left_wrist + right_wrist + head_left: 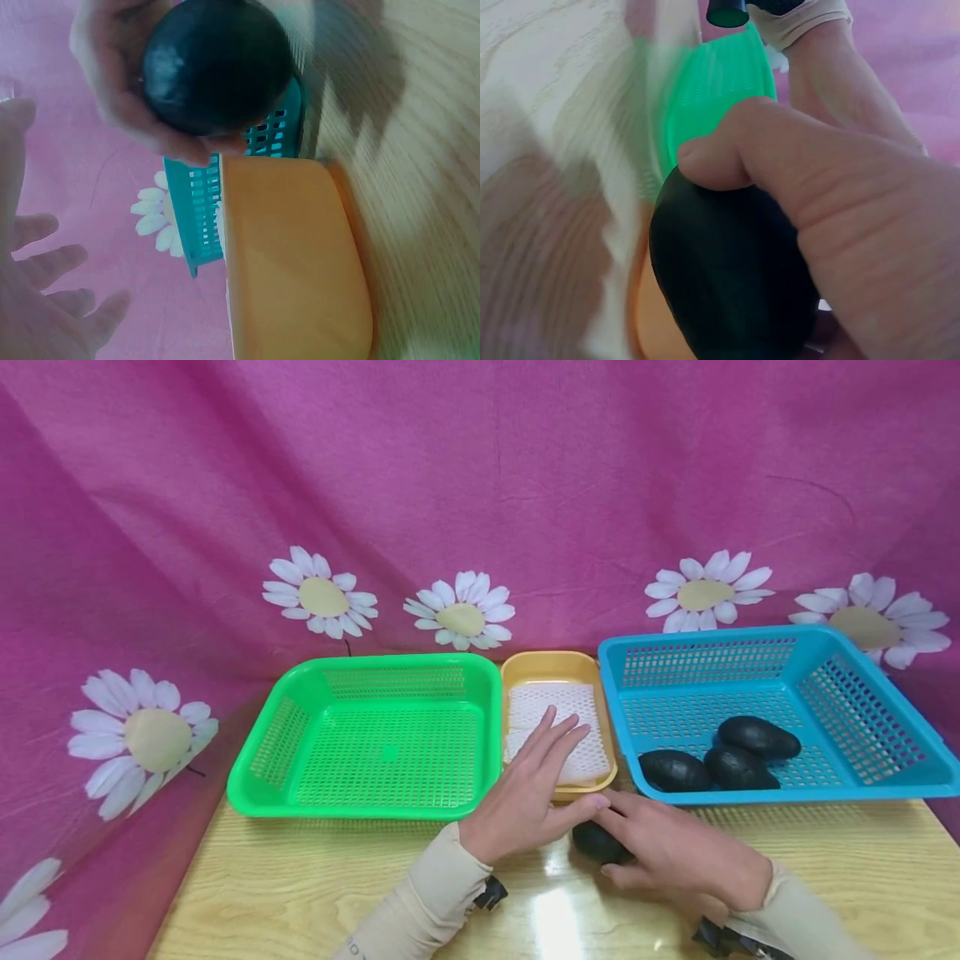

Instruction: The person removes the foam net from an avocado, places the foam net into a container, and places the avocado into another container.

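My right hand (pixel 667 843) grips a dark, smooth, egg-shaped avocado (pixel 598 845) in front of the small yellow tray (pixel 551 667). In the right wrist view its thumb presses on the upper end of the avocado (pixel 727 262). With fingers extended, my left hand (pixel 525 806) hovers over the tray's near left side, its thumb close to the right hand's fingers. White foam netting (pixel 592 735) lies in the tray, partly hidden by the left hand. Three more dark avocados (pixel 757 737) lie near the front left of the blue basket (pixel 750 639).
Left of the tray stands a green basket (pixel 375 659) with nothing in it. The blue basket borders the tray on the right. All three containers sit on a wooden table (pixel 285 893), before a magenta cloth (pixel 480 485) printed with daisies.
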`<control>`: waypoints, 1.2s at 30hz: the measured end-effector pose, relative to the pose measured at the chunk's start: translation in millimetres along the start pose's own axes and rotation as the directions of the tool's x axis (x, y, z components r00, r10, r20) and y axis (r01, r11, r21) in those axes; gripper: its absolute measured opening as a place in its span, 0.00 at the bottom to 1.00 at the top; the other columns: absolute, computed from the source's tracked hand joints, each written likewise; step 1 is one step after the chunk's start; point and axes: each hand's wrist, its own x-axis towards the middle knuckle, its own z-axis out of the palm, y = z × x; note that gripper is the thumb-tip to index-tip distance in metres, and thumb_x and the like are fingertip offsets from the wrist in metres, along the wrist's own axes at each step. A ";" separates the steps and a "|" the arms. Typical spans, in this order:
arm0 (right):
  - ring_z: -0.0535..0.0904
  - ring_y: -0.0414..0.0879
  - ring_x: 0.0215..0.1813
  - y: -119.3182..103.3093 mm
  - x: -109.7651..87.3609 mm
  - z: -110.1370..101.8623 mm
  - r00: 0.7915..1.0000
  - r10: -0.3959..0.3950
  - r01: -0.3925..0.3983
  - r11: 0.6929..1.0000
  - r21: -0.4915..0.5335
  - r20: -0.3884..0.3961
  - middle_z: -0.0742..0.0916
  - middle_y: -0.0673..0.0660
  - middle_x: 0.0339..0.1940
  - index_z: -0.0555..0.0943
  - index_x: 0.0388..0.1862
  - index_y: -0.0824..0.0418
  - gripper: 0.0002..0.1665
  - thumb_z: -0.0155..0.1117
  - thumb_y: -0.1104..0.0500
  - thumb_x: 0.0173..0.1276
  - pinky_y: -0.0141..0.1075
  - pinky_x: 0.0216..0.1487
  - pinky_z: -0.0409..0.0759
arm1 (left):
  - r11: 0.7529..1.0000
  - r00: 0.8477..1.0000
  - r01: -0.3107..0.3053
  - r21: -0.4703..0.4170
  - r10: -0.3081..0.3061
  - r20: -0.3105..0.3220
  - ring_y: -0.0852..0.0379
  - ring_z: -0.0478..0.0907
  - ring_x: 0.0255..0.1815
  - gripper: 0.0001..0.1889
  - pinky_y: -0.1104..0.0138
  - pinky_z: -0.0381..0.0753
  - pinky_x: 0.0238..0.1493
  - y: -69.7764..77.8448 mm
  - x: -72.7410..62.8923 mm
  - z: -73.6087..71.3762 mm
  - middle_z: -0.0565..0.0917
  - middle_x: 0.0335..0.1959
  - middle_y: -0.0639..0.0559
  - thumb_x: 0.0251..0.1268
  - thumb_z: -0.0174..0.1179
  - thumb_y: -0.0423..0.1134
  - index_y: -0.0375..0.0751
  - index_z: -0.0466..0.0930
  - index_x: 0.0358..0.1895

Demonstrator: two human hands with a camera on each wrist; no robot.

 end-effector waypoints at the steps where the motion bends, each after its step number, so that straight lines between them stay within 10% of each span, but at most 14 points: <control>1: 0.83 0.41 0.49 0.6 0.9 -1.7 1.000 -0.022 0.022 1.000 0.001 -0.009 0.85 0.50 0.52 0.76 0.63 0.55 0.36 0.78 0.47 0.58 0.40 0.48 0.86 | 1.000 1.000 0.000 0.000 0.000 -0.003 0.42 0.51 0.87 0.42 0.49 0.64 0.82 -0.1 0.0 0.0 0.66 0.81 0.45 0.67 0.65 0.58 0.43 0.61 0.79; 18: 0.86 0.43 0.49 10.3 23.6 -24.4 0.976 -0.152 0.147 0.988 -0.042 -0.154 0.86 0.51 0.54 0.80 0.61 0.57 0.37 0.81 0.51 0.50 0.41 0.47 0.88 | 0.998 0.998 -0.030 -0.046 0.027 -0.059 0.45 0.51 0.88 0.40 0.48 0.66 0.81 -1.8 5.6 -6.1 0.68 0.80 0.47 0.73 0.59 0.59 0.43 0.61 0.80; 36: 0.85 0.50 0.56 20.5 28.8 -70.2 0.995 -0.028 0.017 0.993 -0.113 -0.093 0.86 0.57 0.60 0.78 0.67 0.62 0.41 0.79 0.49 0.56 0.46 0.54 0.88 | 0.998 0.994 -0.026 -0.059 0.020 -0.110 0.44 0.57 0.86 0.40 0.55 0.65 0.82 1.2 22.2 -9.9 0.71 0.78 0.47 0.71 0.63 0.55 0.41 0.63 0.79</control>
